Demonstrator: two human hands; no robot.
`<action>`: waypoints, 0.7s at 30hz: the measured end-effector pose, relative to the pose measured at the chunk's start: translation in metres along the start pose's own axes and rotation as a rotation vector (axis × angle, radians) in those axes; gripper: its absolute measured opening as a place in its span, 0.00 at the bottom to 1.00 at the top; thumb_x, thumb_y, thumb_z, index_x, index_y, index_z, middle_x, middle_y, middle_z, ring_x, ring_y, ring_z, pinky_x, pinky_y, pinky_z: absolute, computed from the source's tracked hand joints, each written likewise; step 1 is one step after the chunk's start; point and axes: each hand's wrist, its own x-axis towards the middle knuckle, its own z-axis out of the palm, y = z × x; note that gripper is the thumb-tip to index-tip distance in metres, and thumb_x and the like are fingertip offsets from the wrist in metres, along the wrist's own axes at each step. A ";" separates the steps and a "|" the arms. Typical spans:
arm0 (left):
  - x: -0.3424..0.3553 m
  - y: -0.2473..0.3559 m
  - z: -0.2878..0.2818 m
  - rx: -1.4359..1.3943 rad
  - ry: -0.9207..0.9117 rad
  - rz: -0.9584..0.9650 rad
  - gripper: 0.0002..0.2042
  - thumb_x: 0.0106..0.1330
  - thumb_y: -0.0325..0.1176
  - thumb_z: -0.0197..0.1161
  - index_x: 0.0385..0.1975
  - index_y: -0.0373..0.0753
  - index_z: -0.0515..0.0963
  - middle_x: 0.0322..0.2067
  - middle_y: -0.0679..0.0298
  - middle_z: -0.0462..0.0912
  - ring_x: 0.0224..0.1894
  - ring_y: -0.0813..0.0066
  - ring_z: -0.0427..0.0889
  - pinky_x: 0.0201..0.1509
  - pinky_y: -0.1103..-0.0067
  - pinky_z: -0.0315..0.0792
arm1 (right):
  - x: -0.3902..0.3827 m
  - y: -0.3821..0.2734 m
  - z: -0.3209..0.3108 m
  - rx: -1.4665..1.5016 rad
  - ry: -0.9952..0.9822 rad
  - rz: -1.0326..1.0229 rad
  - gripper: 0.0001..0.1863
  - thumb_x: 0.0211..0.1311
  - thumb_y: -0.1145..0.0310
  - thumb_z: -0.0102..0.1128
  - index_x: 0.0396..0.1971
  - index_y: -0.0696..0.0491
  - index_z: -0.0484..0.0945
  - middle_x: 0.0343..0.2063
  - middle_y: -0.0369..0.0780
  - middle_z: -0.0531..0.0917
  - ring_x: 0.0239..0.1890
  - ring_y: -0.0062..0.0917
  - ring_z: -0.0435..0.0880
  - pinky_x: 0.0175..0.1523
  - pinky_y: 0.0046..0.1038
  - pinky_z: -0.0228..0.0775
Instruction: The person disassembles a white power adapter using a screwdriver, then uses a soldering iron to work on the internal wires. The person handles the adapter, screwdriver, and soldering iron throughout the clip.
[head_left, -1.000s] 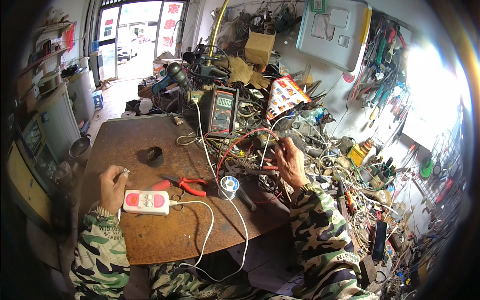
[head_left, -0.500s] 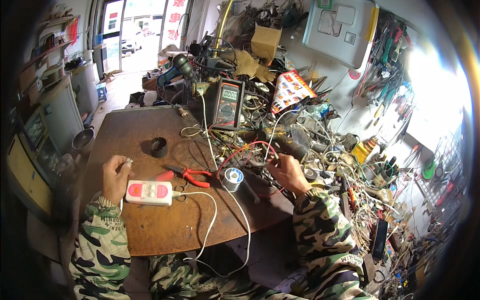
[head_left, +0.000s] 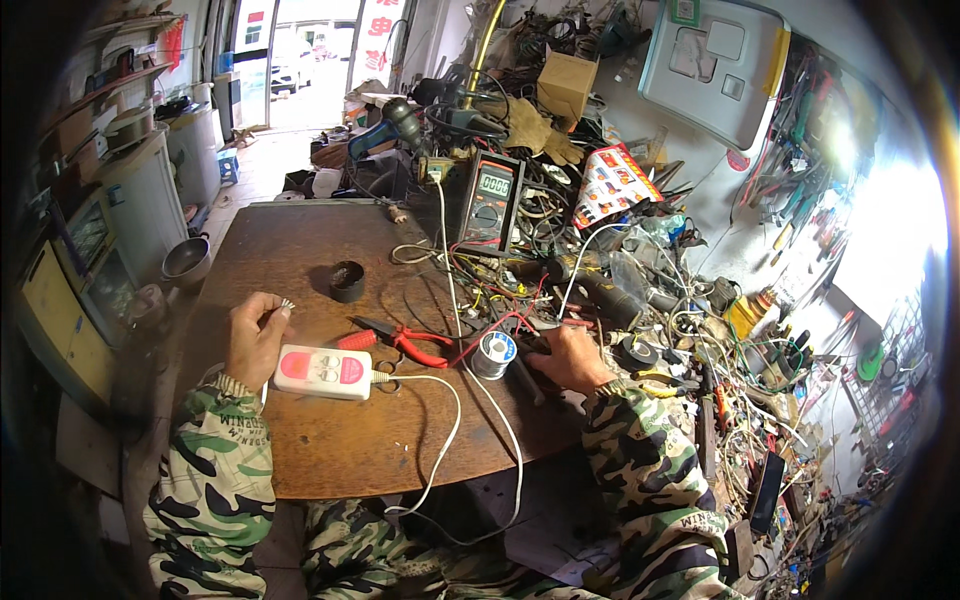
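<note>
My left hand (head_left: 256, 338) is raised over the table's left side, thumb and fingers pinching a few small, pale, slender pieces (head_left: 287, 304). Just right of its wrist lies a white power strip (head_left: 322, 371) with pink-red panels. My right hand (head_left: 572, 358) is down at the clutter along the table's right edge, its fingers curled. What they hold, if anything, is hidden. Beside that hand stands a solder spool (head_left: 494, 354). Red-handled pliers (head_left: 405, 342) lie between the hands. A small dark round pot (head_left: 347, 282) sits beyond them.
A multimeter (head_left: 489, 203) leans upright at the table's far right. Tangled wires, tools and parts (head_left: 690, 330) are heaped along the right side. A white cord (head_left: 505, 430) runs across the brown table (head_left: 330, 450) and droops over its front edge. A black phone (head_left: 767, 492) lies at the lower right.
My right hand has moved down toward the table edge, and the red lead that arched up beside it now lies lower. My left hand still pinches the small pieces. The whole view has shifted slightly.
</note>
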 end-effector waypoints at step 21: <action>0.001 0.003 0.001 0.010 -0.013 -0.001 0.04 0.65 0.23 0.59 0.33 0.27 0.76 0.24 0.63 0.80 0.25 0.79 0.82 0.30 0.80 0.73 | -0.036 -0.005 -0.194 1.001 0.086 0.202 0.16 0.71 0.58 0.57 0.37 0.59 0.78 0.21 0.32 0.72 0.18 0.13 0.68 0.22 0.19 0.58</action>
